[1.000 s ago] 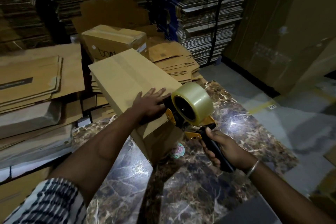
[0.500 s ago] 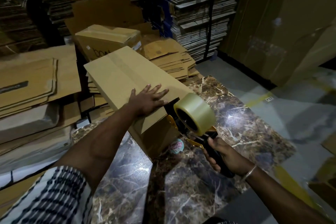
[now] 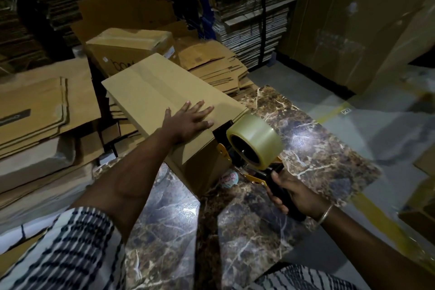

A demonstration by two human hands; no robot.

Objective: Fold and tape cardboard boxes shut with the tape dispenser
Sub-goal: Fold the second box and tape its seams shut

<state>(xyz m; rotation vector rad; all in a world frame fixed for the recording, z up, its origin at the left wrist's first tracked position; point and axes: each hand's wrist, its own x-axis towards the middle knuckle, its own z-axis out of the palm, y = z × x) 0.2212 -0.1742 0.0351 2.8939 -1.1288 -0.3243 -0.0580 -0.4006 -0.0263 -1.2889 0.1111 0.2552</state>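
Observation:
A long brown cardboard box (image 3: 150, 87) lies on the dark marble table (image 3: 317, 148), its flaps folded shut, one end toward me. My left hand (image 3: 190, 120) presses flat on the box top near that end, fingers straight and spread. My right hand (image 3: 292, 195) grips the black handle of the tape dispenser (image 3: 254, 146). The dispenser carries a roll of clear tape and has yellow metal parts. Its head sits against the near end of the box at the top edge.
Another taped box (image 3: 127, 47) stands behind the long one. Flattened cartons (image 3: 35, 106) are piled at the left and more flat cartons (image 3: 216, 66) lie behind the table. Tall strapped cardboard stacks (image 3: 254, 7) fill the back. A grey floor (image 3: 388, 125) lies at the right.
The dispenser has slid off the box top toward me and down onto the near end. My left hand stays pressed on the top, its fingers now spread wider.

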